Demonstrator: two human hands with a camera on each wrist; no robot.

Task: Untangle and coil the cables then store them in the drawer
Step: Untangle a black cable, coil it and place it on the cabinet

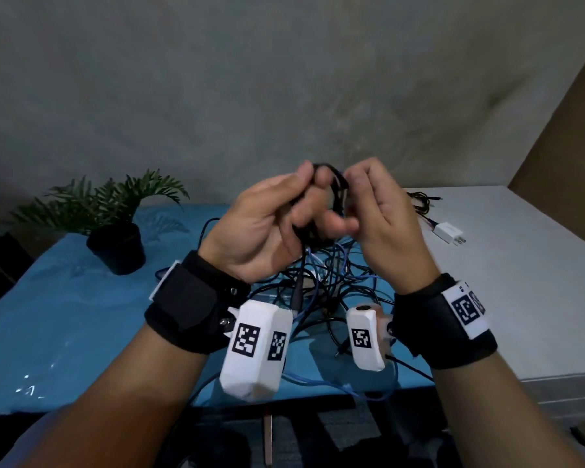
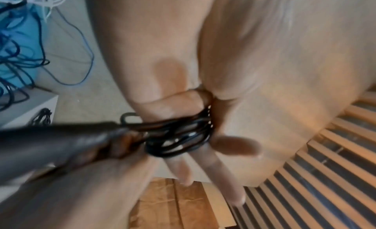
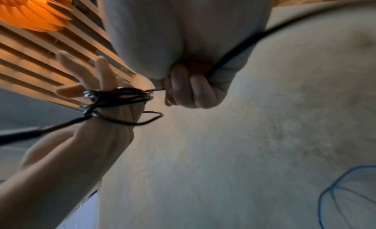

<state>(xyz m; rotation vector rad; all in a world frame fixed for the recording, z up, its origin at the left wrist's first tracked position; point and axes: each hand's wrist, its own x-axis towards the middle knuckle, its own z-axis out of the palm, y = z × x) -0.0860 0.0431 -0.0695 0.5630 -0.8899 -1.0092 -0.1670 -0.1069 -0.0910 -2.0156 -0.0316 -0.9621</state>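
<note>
Both hands are raised above a tangle of blue, black and white cables (image 1: 321,275) on the blue table (image 1: 65,315). A coil of black cable (image 1: 335,184) (image 2: 183,135) (image 3: 120,95) is wound in several loops round the fingers of my left hand (image 1: 274,214) (image 3: 101,119), and the thumb holds it in place. Close beside it, my right hand (image 1: 385,211) (image 3: 189,90) is a fist gripping the same black cable. A loose strand (image 3: 264,34) runs out of the fist. No drawer is visible.
A potted plant (image 1: 115,231) stands at the back left of the blue table. A white surface (image 1: 520,282) adjoins the table on the right, with a white charger (image 1: 448,231) and thin dark cables (image 1: 423,201) on it. Cables hang over the table's front edge.
</note>
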